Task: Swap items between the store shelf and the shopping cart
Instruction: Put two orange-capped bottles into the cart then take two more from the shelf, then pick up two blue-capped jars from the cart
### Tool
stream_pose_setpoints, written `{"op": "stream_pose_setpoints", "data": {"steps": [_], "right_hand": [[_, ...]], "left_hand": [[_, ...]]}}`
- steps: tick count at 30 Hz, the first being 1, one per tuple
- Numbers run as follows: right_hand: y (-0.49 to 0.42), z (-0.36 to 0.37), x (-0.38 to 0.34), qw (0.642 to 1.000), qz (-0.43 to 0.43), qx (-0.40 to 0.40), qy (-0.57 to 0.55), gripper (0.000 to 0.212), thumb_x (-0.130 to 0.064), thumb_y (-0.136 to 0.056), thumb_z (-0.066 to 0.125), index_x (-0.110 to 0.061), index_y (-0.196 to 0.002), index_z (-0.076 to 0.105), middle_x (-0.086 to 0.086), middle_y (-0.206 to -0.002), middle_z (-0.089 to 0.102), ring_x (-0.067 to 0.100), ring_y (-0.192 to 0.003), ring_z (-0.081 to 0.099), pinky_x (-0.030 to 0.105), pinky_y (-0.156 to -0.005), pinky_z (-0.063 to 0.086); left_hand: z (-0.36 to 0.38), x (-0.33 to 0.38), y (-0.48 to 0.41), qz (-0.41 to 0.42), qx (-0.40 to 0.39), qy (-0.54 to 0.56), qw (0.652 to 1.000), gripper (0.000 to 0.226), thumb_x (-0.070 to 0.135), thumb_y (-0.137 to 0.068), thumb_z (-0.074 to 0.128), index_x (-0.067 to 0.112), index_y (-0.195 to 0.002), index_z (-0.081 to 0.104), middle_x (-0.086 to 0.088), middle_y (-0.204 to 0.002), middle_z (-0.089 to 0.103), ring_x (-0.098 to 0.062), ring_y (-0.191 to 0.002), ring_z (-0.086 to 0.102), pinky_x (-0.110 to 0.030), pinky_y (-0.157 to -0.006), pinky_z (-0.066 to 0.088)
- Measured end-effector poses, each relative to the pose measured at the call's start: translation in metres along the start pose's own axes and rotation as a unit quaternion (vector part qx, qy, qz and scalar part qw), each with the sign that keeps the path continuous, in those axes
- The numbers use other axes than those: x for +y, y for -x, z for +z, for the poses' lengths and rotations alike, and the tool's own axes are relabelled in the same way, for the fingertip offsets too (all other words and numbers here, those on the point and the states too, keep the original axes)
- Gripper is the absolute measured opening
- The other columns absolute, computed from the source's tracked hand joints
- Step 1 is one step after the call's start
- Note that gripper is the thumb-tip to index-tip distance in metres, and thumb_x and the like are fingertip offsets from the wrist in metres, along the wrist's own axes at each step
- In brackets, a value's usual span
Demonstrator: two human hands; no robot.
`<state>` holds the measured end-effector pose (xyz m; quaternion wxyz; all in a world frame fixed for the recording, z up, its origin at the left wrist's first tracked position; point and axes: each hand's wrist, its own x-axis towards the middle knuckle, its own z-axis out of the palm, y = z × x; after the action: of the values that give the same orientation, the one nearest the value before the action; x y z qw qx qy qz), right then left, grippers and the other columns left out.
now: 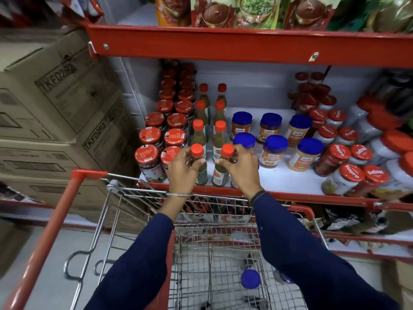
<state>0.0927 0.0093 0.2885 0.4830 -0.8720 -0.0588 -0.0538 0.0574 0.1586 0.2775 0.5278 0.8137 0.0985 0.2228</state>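
Observation:
Two green sauce bottles with orange caps stand at the front edge of the white shelf (279, 177). My left hand (182, 170) is closed around the neck of the left bottle (197, 151). My right hand (240, 170) grips the neck of the right bottle (227, 151). Both bottles are upright, their bases at the shelf front. Below my arms is the wire shopping cart (143, 198), and a blue-lidded jar (250, 279) lies in its basket. A second blue lid shows partly under my right sleeve.
More orange-capped bottles (220, 128) line up behind. Red-lidded dark jars (149, 135) stand to the left, blue-lidded jars (274, 145) to the right, red-lidded Mapro jars (339, 152) further right. Stacked cardboard boxes (55, 97) fill the left. A red shelf beam (223, 44) runs overhead.

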Motion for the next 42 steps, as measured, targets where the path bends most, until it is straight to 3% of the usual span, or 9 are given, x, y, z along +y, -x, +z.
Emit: {"op": "stream_pose_setpoints", "data": {"steps": [9,14,18,21,29,32,34,39,42], "right_hand": [[-0.005,0.009,0.002,0.997,-0.029,-0.025,0.065,0.044,-0.034,-0.074,0.076,-0.008,-0.103,0.056,0.012,-0.093,0.069,0.028,-0.086,0.063,0.038,-0.074,0.053],[0.001,0.009,0.002,0.996,-0.035,-0.027,0.076,0.039,-0.031,-0.076,0.076,-0.007,-0.100,0.057,0.012,-0.089,0.069,0.027,-0.081,0.064,0.033,-0.068,0.049],[0.009,0.001,0.008,0.999,-0.034,-0.029,0.023,0.039,-0.022,-0.077,0.075,-0.011,-0.110,0.057,0.010,-0.106,0.071,0.025,-0.098,0.065,0.044,-0.084,0.056],[0.030,-0.015,0.016,0.999,-0.016,-0.036,-0.030,0.048,-0.021,-0.079,0.073,-0.014,-0.123,0.054,0.004,-0.120,0.066,0.017,-0.110,0.061,0.034,-0.092,0.054],[0.119,-0.060,0.124,0.990,0.064,-0.120,0.030,0.042,-0.032,-0.083,0.067,-0.018,-0.122,0.056,0.000,-0.119,0.066,0.011,-0.104,0.062,0.033,-0.090,0.054],[0.145,-0.068,0.184,0.976,0.117,-0.151,0.101,0.038,-0.035,-0.087,0.062,-0.018,-0.120,0.059,0.003,-0.117,0.069,0.015,-0.095,0.066,0.037,-0.082,0.057],[0.156,-0.071,0.215,0.961,0.157,-0.153,0.170,0.035,-0.037,-0.088,0.059,-0.021,-0.119,0.060,0.004,-0.114,0.071,0.021,-0.087,0.068,0.034,-0.075,0.055],[0.167,-0.067,0.290,0.903,0.205,-0.273,0.262,0.057,-0.038,-0.086,0.060,-0.015,-0.135,0.045,0.007,-0.140,0.050,0.026,-0.128,0.047,0.038,-0.095,0.047],[0.171,-0.062,0.327,0.854,0.216,-0.389,0.270,0.076,-0.035,-0.080,0.069,-0.011,-0.142,0.032,0.010,-0.145,0.039,0.032,-0.134,0.039,0.041,-0.102,0.044]], "left_hand": [[0.006,-0.013,-0.006,-0.001,-0.006,-0.004,1.000,0.030,0.014,-0.076,0.072,0.011,-0.103,0.059,-0.001,-0.097,0.067,-0.019,-0.093,0.064,-0.041,-0.088,0.053],[0.011,-0.012,0.003,-0.008,0.005,0.029,1.000,0.037,0.010,-0.082,0.066,0.008,-0.117,0.053,0.004,-0.107,0.061,-0.018,-0.104,0.061,-0.032,-0.092,0.049],[0.014,-0.013,0.025,-0.005,0.007,0.073,0.997,0.046,0.011,-0.087,0.060,0.010,-0.129,0.042,0.000,-0.132,0.050,-0.013,-0.124,0.049,-0.036,-0.106,0.041],[0.022,-0.016,0.067,0.011,0.019,0.073,0.997,0.046,0.017,-0.088,0.057,0.014,-0.131,0.040,-0.005,-0.139,0.047,-0.012,-0.131,0.042,-0.034,-0.109,0.037],[0.075,-0.054,0.174,-0.061,-0.187,0.031,0.980,0.034,0.020,-0.090,0.056,0.021,-0.122,0.047,0.004,-0.130,0.050,0.010,-0.115,0.045,-0.002,-0.086,0.039],[0.103,-0.089,0.198,-0.092,-0.273,-0.032,0.957,0.033,0.019,-0.090,0.055,0.021,-0.122,0.047,0.007,-0.127,0.050,-0.005,-0.116,0.048,-0.022,-0.097,0.041],[0.122,-0.108,0.213,-0.130,-0.324,-0.052,0.936,0.036,0.016,-0.090,0.054,0.014,-0.125,0.045,0.003,-0.128,0.049,-0.018,-0.121,0.049,-0.021,-0.096,0.036],[0.162,-0.147,0.251,-0.224,-0.423,-0.154,0.865,0.065,0.032,-0.086,0.060,0.010,-0.138,0.027,-0.013,-0.143,0.033,-0.029,-0.130,0.038,-0.034,-0.103,0.036],[0.178,-0.164,0.273,-0.231,-0.452,-0.214,0.835,0.074,0.033,-0.081,0.065,0.008,-0.138,0.026,-0.016,-0.139,0.034,-0.034,-0.125,0.039,-0.043,-0.100,0.043]]}}
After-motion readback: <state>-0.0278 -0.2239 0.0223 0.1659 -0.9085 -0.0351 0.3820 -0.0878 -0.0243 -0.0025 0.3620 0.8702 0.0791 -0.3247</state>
